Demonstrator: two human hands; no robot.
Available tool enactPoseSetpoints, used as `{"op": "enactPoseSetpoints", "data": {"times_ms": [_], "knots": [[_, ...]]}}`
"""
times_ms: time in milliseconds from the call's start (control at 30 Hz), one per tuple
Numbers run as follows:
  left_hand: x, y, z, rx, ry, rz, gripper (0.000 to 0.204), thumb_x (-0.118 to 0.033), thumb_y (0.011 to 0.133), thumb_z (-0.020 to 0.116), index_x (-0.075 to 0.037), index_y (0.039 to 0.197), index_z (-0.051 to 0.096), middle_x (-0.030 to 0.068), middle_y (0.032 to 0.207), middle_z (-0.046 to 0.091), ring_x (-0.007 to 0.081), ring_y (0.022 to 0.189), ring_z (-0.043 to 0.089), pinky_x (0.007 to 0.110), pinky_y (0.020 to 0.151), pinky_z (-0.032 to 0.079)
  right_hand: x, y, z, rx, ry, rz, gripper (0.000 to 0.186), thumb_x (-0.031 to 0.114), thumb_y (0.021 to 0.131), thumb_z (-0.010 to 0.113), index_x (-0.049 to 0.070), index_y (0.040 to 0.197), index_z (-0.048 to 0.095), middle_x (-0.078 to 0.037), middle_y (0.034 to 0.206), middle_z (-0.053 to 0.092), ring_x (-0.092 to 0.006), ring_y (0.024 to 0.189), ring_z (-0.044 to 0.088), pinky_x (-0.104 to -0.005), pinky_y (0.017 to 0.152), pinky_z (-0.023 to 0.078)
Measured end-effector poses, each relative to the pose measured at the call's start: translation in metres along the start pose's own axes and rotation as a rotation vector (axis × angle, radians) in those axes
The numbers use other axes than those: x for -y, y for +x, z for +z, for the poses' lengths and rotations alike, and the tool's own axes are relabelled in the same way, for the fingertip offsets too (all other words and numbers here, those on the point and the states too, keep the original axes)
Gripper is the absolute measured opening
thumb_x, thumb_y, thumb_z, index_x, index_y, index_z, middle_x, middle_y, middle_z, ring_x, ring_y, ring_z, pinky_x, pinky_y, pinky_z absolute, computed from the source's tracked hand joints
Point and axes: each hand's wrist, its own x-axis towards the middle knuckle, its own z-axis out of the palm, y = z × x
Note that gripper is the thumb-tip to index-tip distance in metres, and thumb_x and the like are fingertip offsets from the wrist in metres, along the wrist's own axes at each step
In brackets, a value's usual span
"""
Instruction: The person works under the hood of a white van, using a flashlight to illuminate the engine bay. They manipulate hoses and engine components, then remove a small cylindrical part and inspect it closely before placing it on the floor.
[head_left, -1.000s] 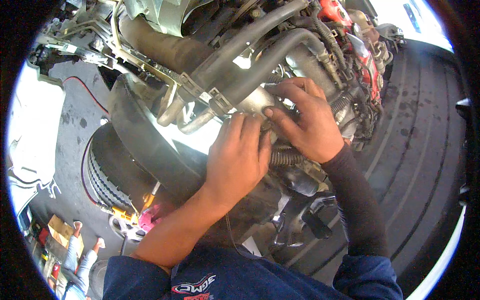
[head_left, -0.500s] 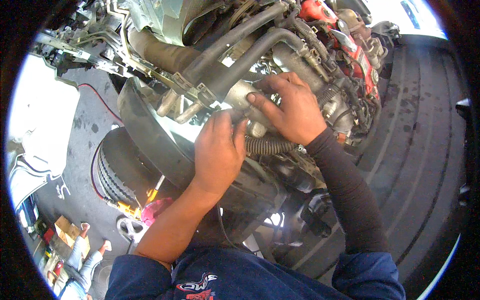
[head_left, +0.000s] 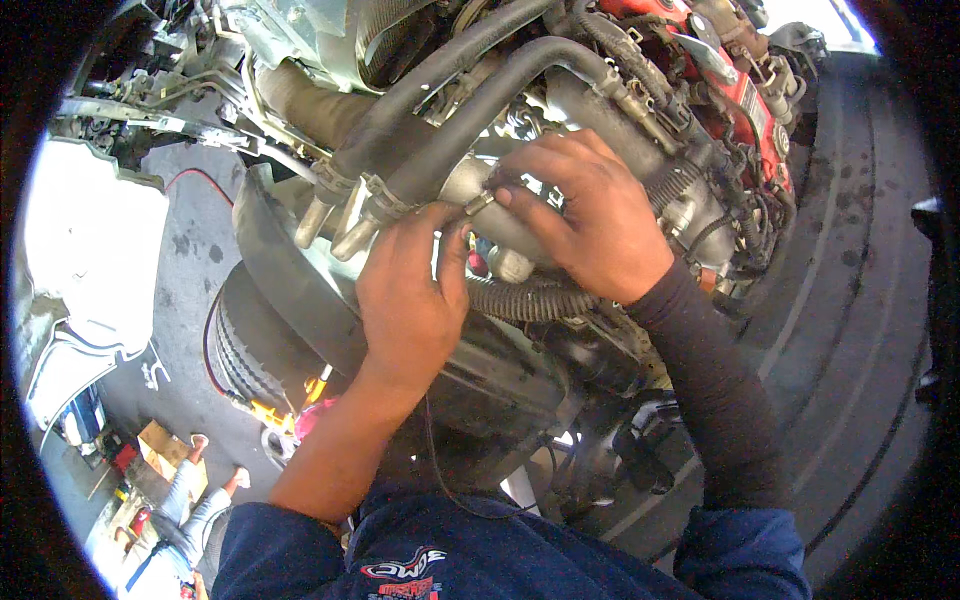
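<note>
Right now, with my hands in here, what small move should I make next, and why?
I'd probably steady the small metal piece with your left hand before easing off your right hand. It sits between both hands' fingertips, and I can't tell which grips it; black hoses and a corrugated hose crowd around, so it might be awkward to recover.

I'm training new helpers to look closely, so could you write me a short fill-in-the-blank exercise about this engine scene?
1. A dark sleeve leads to the right hand, while the forearm behind the left hand is ____.
2. A small metal piece shows between the right hand and the ____ hand.
3. Side by side beyond the hands run ____ thick, smooth black hoses.
4. The engine cover at the picture's upper right is coloured ____.

Missing words: bare; left; two; red.
</note>
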Motion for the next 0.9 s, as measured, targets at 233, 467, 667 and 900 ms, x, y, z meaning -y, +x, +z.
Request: {"op": "enactPoseSetpoints", "data": {"times_ms": [233, 467, 667, 900], "knots": [[-0.004, -0.001, -0.002, -0.002, 0.01, -0.099, 0.026, -0.015, 0.098, 0.083, 0.0, 0.117, 0.074, 0.0209, 0.107, 0.078, 0.043, 0.098, 0.074, 0.049, 0.087, 0.058, -0.011, 0.003, 0.003, -0.012, -0.005, -0.142, 0.021, 0.026, 0.097, 0.078, 0.016, 0.116, 0.079, -0.01, 0.109, 0.073, -0.0361, 0.111, 0.067, -0.0515, 0.097, 0.054], [-0.005, -0.002, -0.003, 0.011, 0.075, -0.097, 0.022, -0.015, 0.102, 0.078, 0.0, 0.117, 0.076, 0.0203, 0.108, 0.079, 0.0421, 0.099, 0.075, 0.048, 0.087, 0.058, -0.025, 0.007, 0.003, 0.035, 0.093, -0.209, 0.022, 0.024, 0.095, 0.079, 0.014, 0.114, 0.08, -0.01, 0.109, 0.073, -0.0352, 0.111, 0.07, -0.0517, 0.098, 0.054], [-0.011, 0.0, 0.003, -0.045, 0.059, -0.056, 0.026, -0.019, 0.101, 0.079, -0.001, 0.12, 0.076, 0.0194, 0.113, 0.079, 0.04, 0.102, 0.076, 0.047, 0.091, 0.059, -0.024, 0.006, 0.006, -0.06, 0.04, -0.273, 0.021, 0.023, 0.096, 0.078, 0.01, 0.112, 0.08, -0.013, 0.105, 0.074, -0.0376, 0.107, 0.072, -0.0515, 0.095, 0.057], [-0.004, -0.001, 0.012, -0.107, 0.087, 0.02, 0.028, -0.018, 0.1, 0.083, 0.0, 0.121, 0.078, 0.018, 0.11, 0.08, 0.0312, 0.097, 0.078, 0.04, 0.088, 0.062, -0.028, 0.004, 0.007, -0.032, 0.047, -0.313, 0.023, 0.022, 0.098, 0.076, 0.006, 0.115, 0.078, -0.017, 0.109, 0.073, -0.0409, 0.108, 0.072, -0.0511, 0.096, 0.058]]}}
